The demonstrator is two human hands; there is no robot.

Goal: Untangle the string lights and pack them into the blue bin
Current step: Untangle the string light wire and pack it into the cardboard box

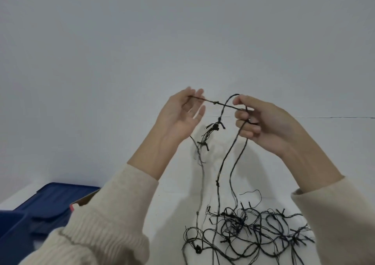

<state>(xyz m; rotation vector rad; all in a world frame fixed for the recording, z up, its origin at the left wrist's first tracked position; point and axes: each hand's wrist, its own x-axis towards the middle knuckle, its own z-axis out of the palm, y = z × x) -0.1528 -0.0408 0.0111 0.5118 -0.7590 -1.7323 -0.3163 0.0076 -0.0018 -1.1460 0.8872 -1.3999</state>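
Both hands are raised above a white table (172, 214), with a stretch of the dark string lights (221, 104) pulled taut between them. My left hand (180, 116) pinches one end between thumb and fingers, its other fingers spread. My right hand (263, 122) grips the wire, with a loop rising over its fingertips and strands hanging down from it. A small knot of bulbs (211, 131) dangles between the hands. The rest of the lights lies in a tangled heap (253, 232) on the table below. The blue bin (18, 232) sits at the lower left, partly hidden by my left sleeve.
A blue lid (58, 197) lies beside the bin at the left. A brown cardboard piece with a pink edge (81, 202) pokes out by my left sleeve. A plain pale wall fills the background.
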